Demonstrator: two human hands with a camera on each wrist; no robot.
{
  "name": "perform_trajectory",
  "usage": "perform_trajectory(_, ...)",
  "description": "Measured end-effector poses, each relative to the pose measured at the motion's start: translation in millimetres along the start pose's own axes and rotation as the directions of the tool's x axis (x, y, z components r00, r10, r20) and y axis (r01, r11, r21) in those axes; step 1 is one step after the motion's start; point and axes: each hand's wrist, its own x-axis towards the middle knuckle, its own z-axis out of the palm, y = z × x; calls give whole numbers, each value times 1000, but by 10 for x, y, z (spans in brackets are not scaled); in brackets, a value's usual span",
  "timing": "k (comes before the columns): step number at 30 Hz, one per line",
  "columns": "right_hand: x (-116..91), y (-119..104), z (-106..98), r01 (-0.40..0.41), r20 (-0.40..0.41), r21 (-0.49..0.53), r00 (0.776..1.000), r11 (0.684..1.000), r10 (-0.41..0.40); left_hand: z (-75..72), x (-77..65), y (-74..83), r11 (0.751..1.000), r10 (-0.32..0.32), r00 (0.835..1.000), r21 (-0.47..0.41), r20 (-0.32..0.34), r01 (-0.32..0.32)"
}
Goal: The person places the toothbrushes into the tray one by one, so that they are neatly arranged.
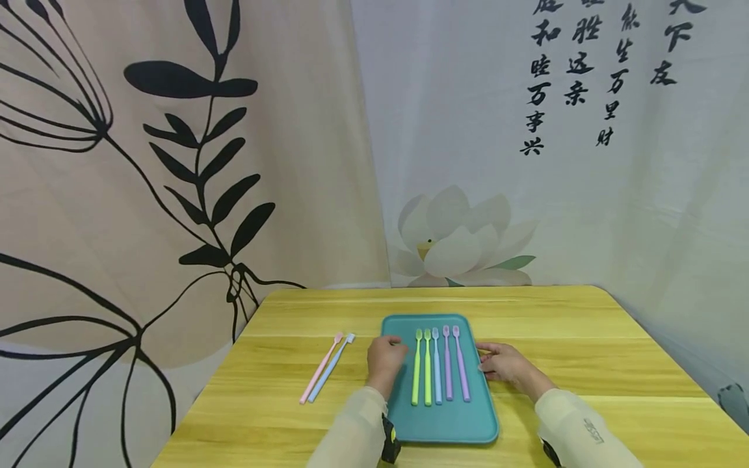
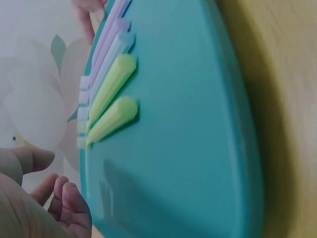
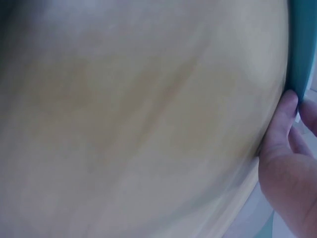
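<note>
A pink toothbrush (image 1: 320, 369) and a pale-blue toothbrush (image 1: 331, 368) lay on the table (image 1: 585, 357). The left hand (image 1: 385, 364), loosely curled, holding nothing, was at the teal tray's (image 1: 439, 426) left edge; five toothbrushes (image 1: 437, 367) lined the tray; the right hand (image 1: 508, 365) pinched its right rim.

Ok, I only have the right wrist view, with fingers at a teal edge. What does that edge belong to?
Observer: A teal tray with five toothbrushes lying on it: two green, one blue, two purple.
Operator: Any brushes off the tray?
Observer: Yes, a pink toothbrush and a blue toothbrush lie side by side on the table, left of the tray.
Operator: And is the left hand holding anything?
Observer: No, the left hand shows nothing between its thumb and fingers.
</note>
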Motion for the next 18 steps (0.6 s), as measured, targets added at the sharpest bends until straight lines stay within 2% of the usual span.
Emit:
perform_trajectory(7, 4, -3, 10, -11, -17, 11, 1000, 1000, 11, -145, 70, -7, 1000, 22, 1000, -3, -2, -22)
perform_trajectory(18, 0, -4, 14, -9, -27, 12, 1000, 1000, 9, -317, 228, -122, 992, 124, 991, 18, -42, -123)
